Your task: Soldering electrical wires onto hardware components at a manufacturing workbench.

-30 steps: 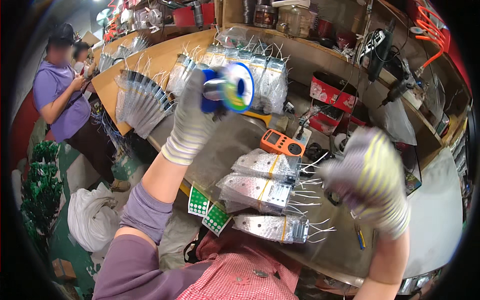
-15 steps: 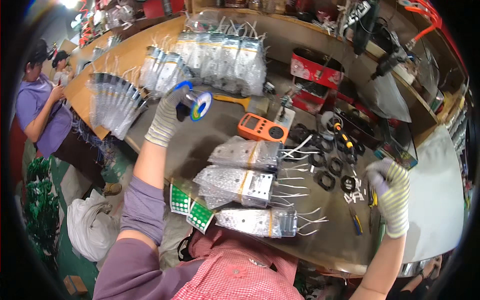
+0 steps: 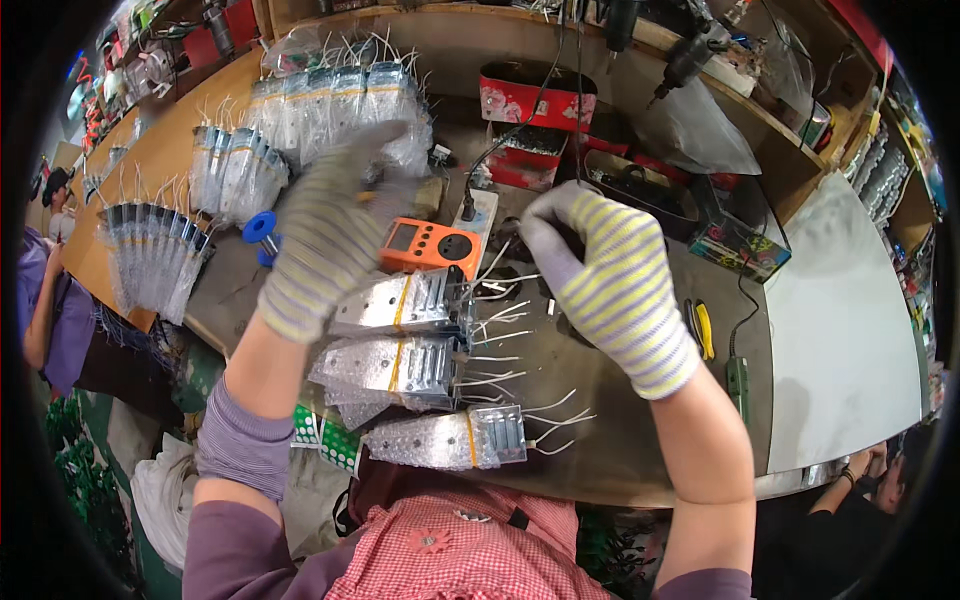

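My left hand (image 3: 325, 235), in a striped knit glove, hangs over the far left end of the bubble-wrapped metal units. Its fingers look stretched and apart, though motion smears them; nothing shows in them. Left of it a blue spool (image 3: 260, 228) stands on the bench. My right hand (image 3: 615, 280), gloved alike, is over the middle of the bench with fingers curled to a pinch; whatever it may hold is hidden. Between my arms lie several wrapped metal units (image 3: 390, 368) with yellow bands and white wires (image 3: 500, 380). An orange multimeter (image 3: 430, 247) sits beyond them.
Stacks of similar wrapped units (image 3: 335, 105) stand at the back left. A power strip (image 3: 478, 222), red flowered boxes (image 3: 535, 95) and a hanging drill (image 3: 690, 60) are at the back. Yellow-handled pliers (image 3: 706, 330) lie right; green dotted sheets (image 3: 340, 447) lie near left.
My left hand has let go of the blue spool, which now stands on the bench. My right hand has moved left and away from me, over the bench's middle. The view has shifted right.
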`<state>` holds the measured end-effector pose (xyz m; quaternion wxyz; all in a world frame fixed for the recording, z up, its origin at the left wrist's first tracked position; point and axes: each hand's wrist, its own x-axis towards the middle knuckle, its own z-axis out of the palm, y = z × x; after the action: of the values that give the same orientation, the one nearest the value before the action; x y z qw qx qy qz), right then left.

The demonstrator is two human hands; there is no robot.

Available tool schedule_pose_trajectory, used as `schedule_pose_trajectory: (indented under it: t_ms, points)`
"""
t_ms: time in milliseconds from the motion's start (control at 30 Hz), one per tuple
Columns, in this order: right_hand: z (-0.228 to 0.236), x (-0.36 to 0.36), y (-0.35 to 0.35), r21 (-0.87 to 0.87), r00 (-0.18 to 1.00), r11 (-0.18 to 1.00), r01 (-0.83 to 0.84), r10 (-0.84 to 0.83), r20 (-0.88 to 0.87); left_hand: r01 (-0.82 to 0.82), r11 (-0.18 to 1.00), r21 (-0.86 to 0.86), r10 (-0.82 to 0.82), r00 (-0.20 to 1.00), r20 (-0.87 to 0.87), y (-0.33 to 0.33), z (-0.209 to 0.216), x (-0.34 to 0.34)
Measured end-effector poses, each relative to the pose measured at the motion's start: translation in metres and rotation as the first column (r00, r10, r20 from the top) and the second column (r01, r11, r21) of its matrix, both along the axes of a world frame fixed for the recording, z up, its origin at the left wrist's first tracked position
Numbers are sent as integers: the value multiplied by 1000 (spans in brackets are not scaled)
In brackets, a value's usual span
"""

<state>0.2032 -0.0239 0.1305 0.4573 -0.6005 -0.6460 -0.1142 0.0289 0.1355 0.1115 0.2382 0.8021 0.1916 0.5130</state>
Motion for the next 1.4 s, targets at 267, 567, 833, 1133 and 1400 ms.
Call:
schedule_pose_trajectory:
  t_ms: [267,567,833,1133,1400]
  points:
    - [10,26,10,-180,947,984,-8,-50,-319,101,969,-226,-123,989,-85,-37,27,-2]
    - [-94,171,13,-423,997,904,62,-72,-9,-145,969,-200,187,959,213,-26,-4,-69]
    - [-100,159,44,-287,471,911,-295,-123,-874,-200,977,71,197,979,56,-84,-34,-61]
    - [-55,145,-61,88,791,949,304,-200,-578,144,958,246,-73,958,-278,-142,-39,-70]
    - [-80,121,-101,89,222,916,391,0,-975,263,936,236,-156,907,-392,-168,-67,-29]
